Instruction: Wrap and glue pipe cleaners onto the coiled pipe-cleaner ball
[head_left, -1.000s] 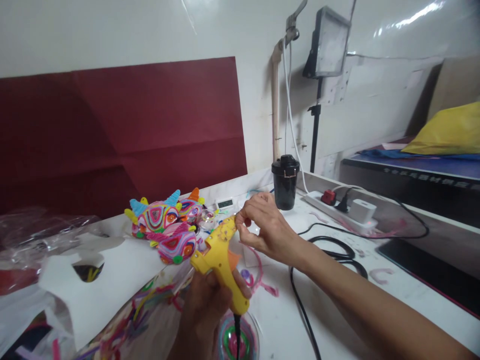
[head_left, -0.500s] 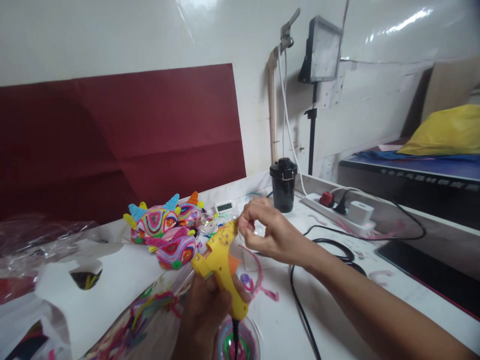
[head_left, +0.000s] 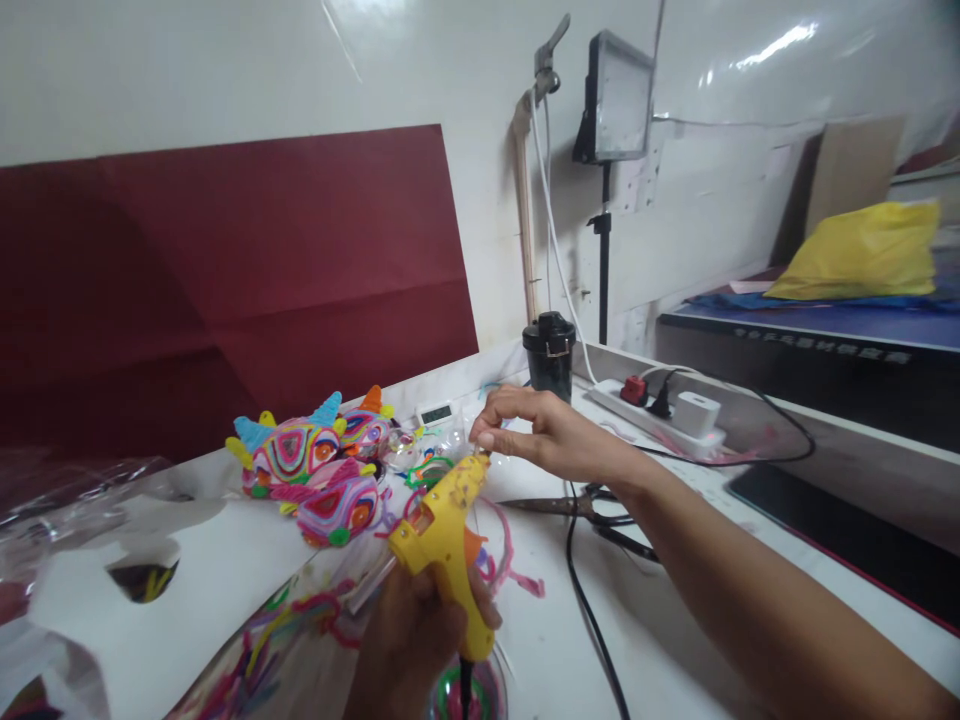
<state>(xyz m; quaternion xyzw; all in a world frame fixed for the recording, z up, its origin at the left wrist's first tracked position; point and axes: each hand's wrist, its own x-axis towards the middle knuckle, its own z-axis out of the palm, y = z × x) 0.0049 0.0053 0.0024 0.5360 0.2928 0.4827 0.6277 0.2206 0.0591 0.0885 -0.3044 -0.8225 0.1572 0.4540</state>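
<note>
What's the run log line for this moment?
left hand: grips yellow glue gun | right hand: fingertips pinched at nozzle | scissors: on table

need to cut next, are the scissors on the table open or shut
Open, it seems: the scissors lie flat beside the black cable, blades slightly parted toward the left.

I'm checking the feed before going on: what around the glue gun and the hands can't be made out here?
- Whatever the right hand pinches at the glue gun nozzle: too small, covered by fingertips.
- Left hand: cut off by the bottom edge.
- Round container under the gun: mostly hidden by the gun and the edge.
- Small display: digits too small.
- Scissors: handles crossed by the black cable.
</note>
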